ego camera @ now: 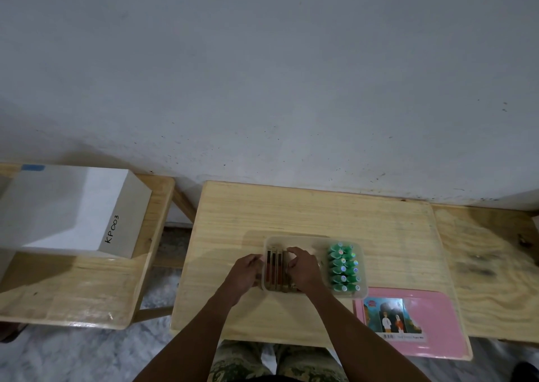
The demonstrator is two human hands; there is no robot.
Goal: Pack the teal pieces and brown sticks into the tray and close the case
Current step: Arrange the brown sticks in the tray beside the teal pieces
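A clear plastic tray (294, 239) sits in the middle of the small wooden table. Several teal pieces (344, 266) stand packed in its right part. Brown sticks (273, 268) lie side by side in its left part. My left hand (246, 271) rests against the tray's left wall, fingers curled on its edge. My right hand (303, 268) is over the tray's middle, fingers bent down onto the sticks; what lies under it is hidden. The pink case lid (437, 317) with a picture label lies flat at the table's front right.
The wooden table (291, 209) stands against a grey wall. On a second table to the left stands a white box (73, 206) marked KP003. Another wooden surface (490, 265) adjoins on the right.
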